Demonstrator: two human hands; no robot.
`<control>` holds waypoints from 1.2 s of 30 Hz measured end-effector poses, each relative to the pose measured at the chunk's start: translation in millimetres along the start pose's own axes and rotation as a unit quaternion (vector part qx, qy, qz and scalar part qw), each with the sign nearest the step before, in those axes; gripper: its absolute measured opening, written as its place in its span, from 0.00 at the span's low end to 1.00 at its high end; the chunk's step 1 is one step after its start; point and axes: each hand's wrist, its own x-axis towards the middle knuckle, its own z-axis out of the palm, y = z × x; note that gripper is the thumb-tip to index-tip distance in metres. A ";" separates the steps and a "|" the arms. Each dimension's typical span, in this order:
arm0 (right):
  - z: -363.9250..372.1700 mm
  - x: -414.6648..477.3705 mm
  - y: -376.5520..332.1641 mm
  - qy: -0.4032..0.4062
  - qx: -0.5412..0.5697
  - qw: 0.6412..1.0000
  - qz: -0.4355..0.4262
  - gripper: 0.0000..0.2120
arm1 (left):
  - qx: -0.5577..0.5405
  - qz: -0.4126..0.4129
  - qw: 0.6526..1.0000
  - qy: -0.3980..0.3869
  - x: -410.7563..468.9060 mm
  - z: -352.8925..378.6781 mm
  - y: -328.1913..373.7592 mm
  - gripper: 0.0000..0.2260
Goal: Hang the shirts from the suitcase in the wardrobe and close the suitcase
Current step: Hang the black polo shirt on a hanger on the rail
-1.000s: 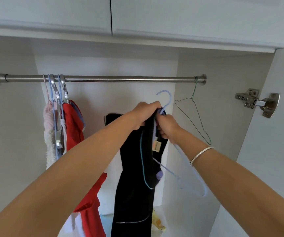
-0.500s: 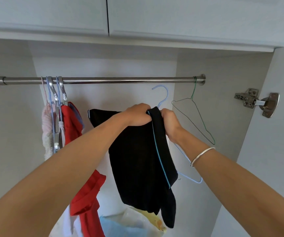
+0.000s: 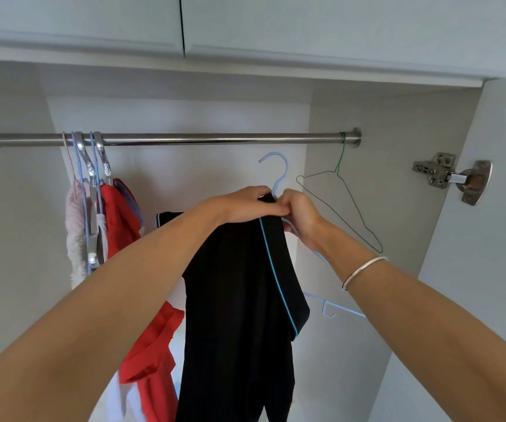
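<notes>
Item: black shirt with blue piping, held up inside the open wardrobe below the rail, its collar bunched at the neck of a pale blue hanger. Left hand: fingers curled over the collar cloth. Right hand: gripping the hanger at its neck. Hook free, not on the rail. Risk, in my judgement: most of the cloth hangs to one side, so it may slide off when released; the hook could snag the green wire hanger nearby. Suitcase out of sight.
</notes>
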 end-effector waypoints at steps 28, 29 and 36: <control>-25.2 -23.7 33.7 -0.039 -0.432 0.900 -0.052 0.23 | -0.093 -0.080 0.932 0.342 -3.7 -45.0 -42.0 0.17; -30.6 -23.0 35.3 -0.042 -0.461 0.886 -0.026 0.23 | -0.102 -0.091 0.930 0.342 -5.0 -44.8 -44.4 0.15; -85.1 -10.3 74.0 -0.073 -0.539 0.837 0.057 0.06 | -0.172 -0.123 0.908 0.362 -10.4 -46.6 -61.4 0.10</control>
